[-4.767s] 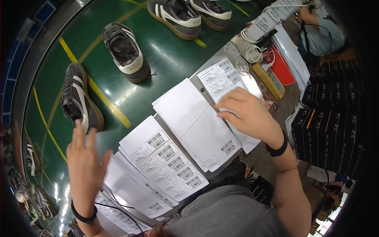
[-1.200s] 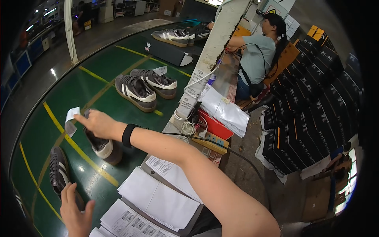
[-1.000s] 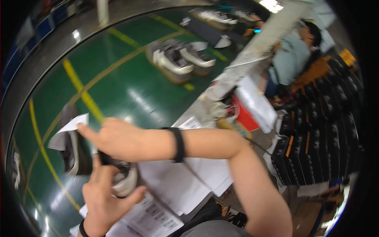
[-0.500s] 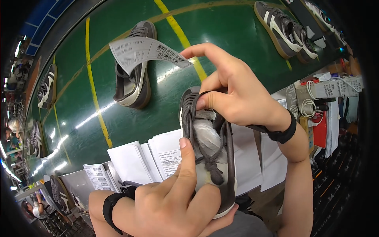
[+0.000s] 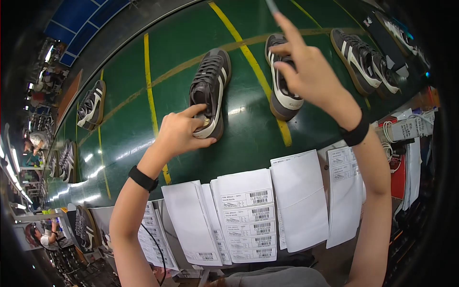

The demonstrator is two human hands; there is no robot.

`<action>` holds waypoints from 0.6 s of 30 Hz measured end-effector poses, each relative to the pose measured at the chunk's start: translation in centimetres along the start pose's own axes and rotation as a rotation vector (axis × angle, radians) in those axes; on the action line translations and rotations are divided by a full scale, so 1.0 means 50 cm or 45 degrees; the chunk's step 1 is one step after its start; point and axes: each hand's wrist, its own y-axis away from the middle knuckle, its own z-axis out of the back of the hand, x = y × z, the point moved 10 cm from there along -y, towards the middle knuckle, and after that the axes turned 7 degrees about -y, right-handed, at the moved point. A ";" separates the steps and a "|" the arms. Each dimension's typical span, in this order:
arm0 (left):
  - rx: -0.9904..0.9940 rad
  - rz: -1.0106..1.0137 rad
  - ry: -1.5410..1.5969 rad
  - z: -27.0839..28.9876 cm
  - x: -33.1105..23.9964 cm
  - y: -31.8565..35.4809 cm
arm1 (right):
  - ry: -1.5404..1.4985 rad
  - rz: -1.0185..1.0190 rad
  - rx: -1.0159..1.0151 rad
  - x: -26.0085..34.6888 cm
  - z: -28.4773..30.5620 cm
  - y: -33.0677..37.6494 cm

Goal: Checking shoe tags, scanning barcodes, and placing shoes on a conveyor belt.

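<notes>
Gray lace-up sneaker (image 5: pixel 210 71) upright on green tabletop (image 5: pixel 124 148), left hand (image 5: pixel 180 130) at its heel.
Left fingers half-curl about the heel, thumb low by the sole; firmness of grip cannot be told. Right hand (image 5: pixel 311 71), loosely spread, index extended with a thin pale strip (image 5: pixel 271 5) at its tip, overlaps a second sneaker (image 5: pixel 287 105).

A head-worn fisheye looks down on the green table (image 5: pixel 248 138).
</notes>
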 end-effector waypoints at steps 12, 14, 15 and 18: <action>0.388 -0.141 0.307 0.178 -0.355 0.060 | -0.240 0.182 0.403 0.237 -0.112 0.141; 0.358 -0.107 0.352 0.190 -0.352 0.061 | -0.391 0.099 0.358 0.219 -0.116 0.129; 0.357 -0.173 0.325 0.190 -0.354 0.059 | -0.533 0.019 0.293 0.203 -0.116 0.119; 0.331 -0.204 0.272 0.179 -0.360 0.066 | -0.611 -0.162 0.356 0.171 -0.126 0.094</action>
